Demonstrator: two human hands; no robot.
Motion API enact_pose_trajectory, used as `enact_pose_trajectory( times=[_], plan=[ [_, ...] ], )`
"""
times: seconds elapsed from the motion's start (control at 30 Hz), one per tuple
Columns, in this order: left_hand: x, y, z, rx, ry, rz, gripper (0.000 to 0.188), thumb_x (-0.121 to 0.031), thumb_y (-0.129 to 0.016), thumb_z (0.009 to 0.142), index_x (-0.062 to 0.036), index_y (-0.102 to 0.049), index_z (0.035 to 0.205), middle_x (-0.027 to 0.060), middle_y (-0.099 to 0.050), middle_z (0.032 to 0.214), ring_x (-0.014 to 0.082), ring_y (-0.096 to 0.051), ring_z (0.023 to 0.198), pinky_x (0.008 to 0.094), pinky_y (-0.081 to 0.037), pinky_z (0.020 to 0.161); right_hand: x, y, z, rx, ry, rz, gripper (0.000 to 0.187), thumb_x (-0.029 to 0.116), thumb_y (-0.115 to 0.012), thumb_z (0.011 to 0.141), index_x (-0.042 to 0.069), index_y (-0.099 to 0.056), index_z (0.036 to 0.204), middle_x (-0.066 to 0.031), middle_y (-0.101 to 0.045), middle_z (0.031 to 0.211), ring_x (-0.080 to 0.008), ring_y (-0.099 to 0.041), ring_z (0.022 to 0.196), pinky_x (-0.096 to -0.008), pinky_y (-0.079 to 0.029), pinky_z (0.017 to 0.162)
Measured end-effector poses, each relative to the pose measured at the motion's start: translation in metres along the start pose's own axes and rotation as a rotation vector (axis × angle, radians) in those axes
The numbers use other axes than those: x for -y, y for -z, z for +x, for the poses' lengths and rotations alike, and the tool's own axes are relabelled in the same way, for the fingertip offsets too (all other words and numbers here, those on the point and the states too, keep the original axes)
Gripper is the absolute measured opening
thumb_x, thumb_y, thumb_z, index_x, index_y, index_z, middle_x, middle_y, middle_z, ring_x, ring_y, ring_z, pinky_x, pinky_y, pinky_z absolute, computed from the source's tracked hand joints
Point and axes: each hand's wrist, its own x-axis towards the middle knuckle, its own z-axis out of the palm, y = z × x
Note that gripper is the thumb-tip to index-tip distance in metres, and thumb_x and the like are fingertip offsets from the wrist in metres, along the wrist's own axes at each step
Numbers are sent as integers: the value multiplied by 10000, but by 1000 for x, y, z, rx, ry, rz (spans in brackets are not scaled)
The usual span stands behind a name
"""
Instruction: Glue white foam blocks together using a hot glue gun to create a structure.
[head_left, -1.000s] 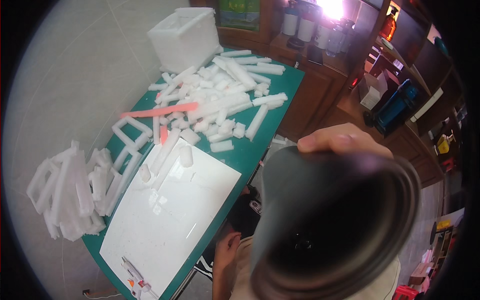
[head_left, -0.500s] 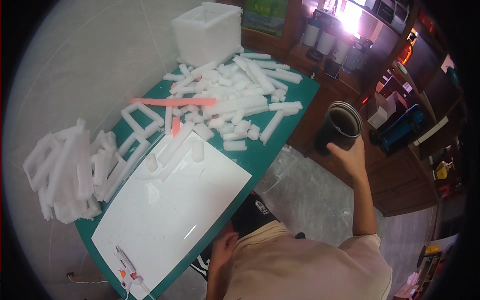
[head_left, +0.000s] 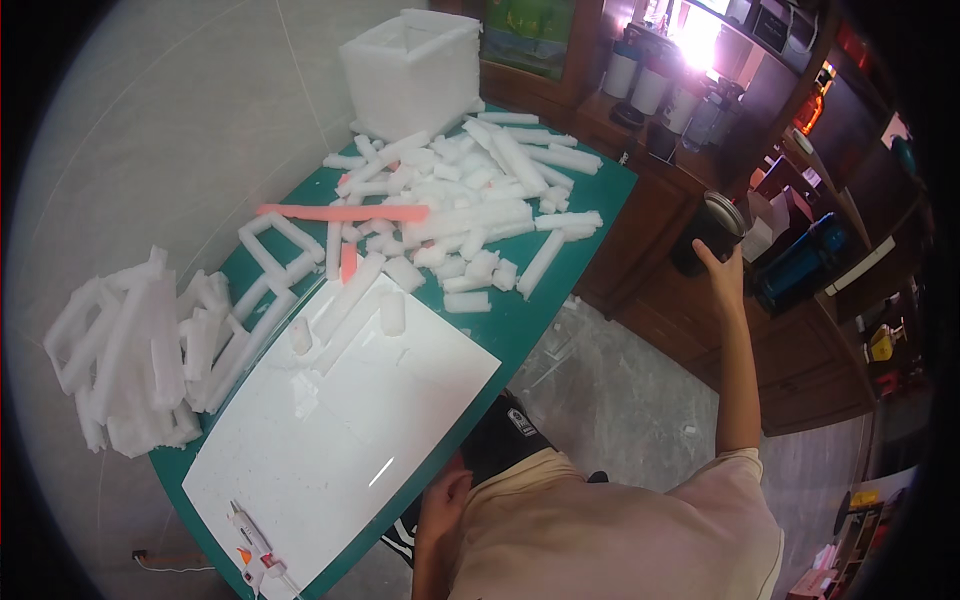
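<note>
Out to the right, my right hand is closed around a dark tumbler with a silvery metal rim. The tumbler is beside the wooden cabinet; whether it touches the cabinet top cannot be told. My left hand rests low by my lap next to the table edge, fingers curled in, with nothing visible in them. Before me on the green table lies a glossy white board. A white glue gun sits at its near left corner. Two short white foam pieces lie on the board's far part.
Heaped white foam sticks and a pinkish-red strip cover the table's far half. A white foam box stands behind them. Joined foam frames pile up at the left edge. The wooden cabinet holds bottles and boxes.
My right hand has carried the tumbler farther right and slightly up, toward the cabinet shelves, and its opening has turned away from view. My left hand stays by my lap.
</note>
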Motion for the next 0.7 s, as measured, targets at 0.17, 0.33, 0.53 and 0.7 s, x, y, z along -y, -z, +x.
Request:
enact_pose_trajectory(
  times=[0.17, 0.33, 0.53, 0.7],
  plan=[
    [1, -2, 1, 3, 5, 0, 176, -123, -602, 898, -20, -669, 1024, 115, -704, 859, 154, -675, 785, 271, -508, 701, -6, 5, 10, -20, -8, 4, 748, 213, -799, 751, 15, -392, 1346, -125, -512, 1274, -221, -493, 1188, -337, -370, 1019],
    [4, -1, 1, -8, -27, -5, 177, -133, -607, 897, -33, -671, 1029, 119, -705, 863, 162, -674, 778, 278, -508, 705, -12, 7, 15, -58, -21, 3, 782, 232, -810, 742, -18, -374, 1341, -150, -513, 1267, -225, -500, 1181, -334, -377, 1017],
    [6, 1, -2, -20, 6, 7, 180, -144, -610, 897, -40, -672, 1031, 119, -704, 856, 163, -675, 779, 281, -506, 692, -14, 7, 15, -84, -29, 26, 779, 234, -817, 734, -28, -382, 1324, -153, -519, 1257, -222, -510, 1165, -331, -381, 1013],
    [8, 0, -2, -16, 12, 0, 180, -143, -611, 897, -39, -671, 1031, 119, -704, 859, 164, -675, 781, 281, -505, 690, 1, 1, 20, -89, -64, 42, 749, 236, -819, 730, -22, -404, 1298, -141, -544, 1221, -215, -534, 1131, -331, -405, 987]
  ],
)
